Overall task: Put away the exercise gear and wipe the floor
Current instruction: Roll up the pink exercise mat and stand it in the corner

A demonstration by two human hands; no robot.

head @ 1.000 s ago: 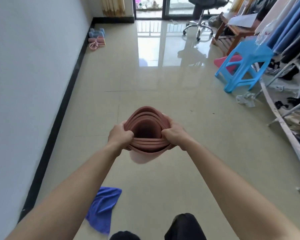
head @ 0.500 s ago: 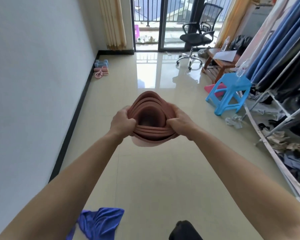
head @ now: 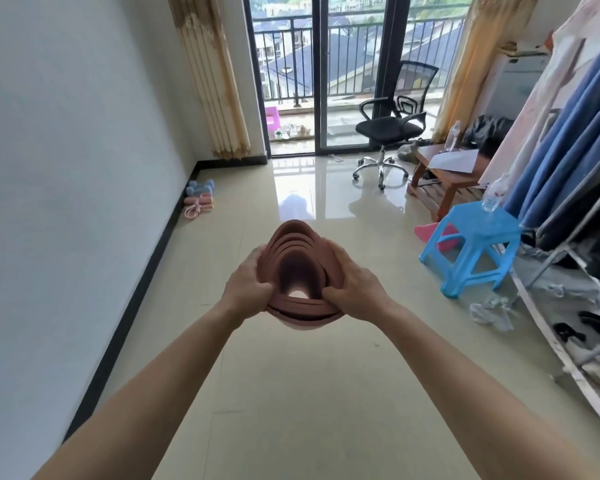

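A rolled reddish-brown exercise mat (head: 300, 258) is held end-on in front of me, its coiled layers facing the camera. My left hand (head: 248, 287) grips its left side and my right hand (head: 352, 289) grips its right side, both arms stretched forward above the tiled floor (head: 309, 393). Far ahead by the left wall lie blue dumbbells (head: 200, 187), pink dumbbells (head: 198, 200) and a pink skipping rope (head: 193, 211). The blue cloth is out of view.
A blue plastic stool (head: 471, 247) with a bottle on it stands at the right, beside a clothes rack (head: 575, 237) and crumpled items on the floor. A wooden bench (head: 447, 171) and a black office chair (head: 388, 133) stand before the balcony door. White wall on the left.
My view has risen from the floor toward the balcony door. The blue cloth near my feet has dropped out of view. Both hands still hold the rolled mat, now squeezed narrower.
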